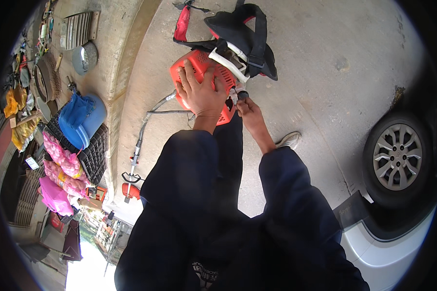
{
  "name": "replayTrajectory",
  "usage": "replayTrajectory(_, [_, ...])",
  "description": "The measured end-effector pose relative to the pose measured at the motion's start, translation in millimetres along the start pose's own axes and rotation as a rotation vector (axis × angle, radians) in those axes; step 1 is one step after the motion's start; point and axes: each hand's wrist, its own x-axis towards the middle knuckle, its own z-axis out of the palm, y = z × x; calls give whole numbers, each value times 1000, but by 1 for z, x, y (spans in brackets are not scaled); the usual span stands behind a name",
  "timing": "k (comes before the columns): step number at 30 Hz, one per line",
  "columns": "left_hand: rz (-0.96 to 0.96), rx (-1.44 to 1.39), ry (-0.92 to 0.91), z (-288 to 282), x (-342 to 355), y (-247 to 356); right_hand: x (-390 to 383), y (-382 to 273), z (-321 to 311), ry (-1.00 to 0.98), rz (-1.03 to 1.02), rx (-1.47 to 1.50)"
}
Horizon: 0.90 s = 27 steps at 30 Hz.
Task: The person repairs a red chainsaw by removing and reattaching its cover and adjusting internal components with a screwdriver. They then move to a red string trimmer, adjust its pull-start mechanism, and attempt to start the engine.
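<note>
A backpack brush cutter's engine with a red plastic housing stands on the concrete, close to my legs. My left hand lies flat on the housing, its fingers spread over the vented cover. At the right side of the engine my right hand is closed, thumb and fingers pinched at a small round black knob; the fingers partly hide it. White frame tubes and a black-and-red padded harness lie at the engine's far side. A grey flexible shaft runs off to the left.
Left of a raised kerb stand a blue bucket, a black crate and pink net bags. The shaft's red-ended tool lies beside the kerb. A car wheel is at the right, and a shoe stands behind my right forearm.
</note>
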Motion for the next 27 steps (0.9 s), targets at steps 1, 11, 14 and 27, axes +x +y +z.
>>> replayTrajectory(1, [0,-7,-3,0,1,-1,35,11,12,33,-1,1])
replayTrajectory(11, [40,-52,-55,-5,2,-9,-79,-34,6,66,121,220])
replayTrajectory(14, [54,-65,-109,-13,0,-9,-135,-40,-16,126,39,200])
replayTrajectory(27, [271,-46,-103,-13,19,-21,-14,-19,23,108,58,-97])
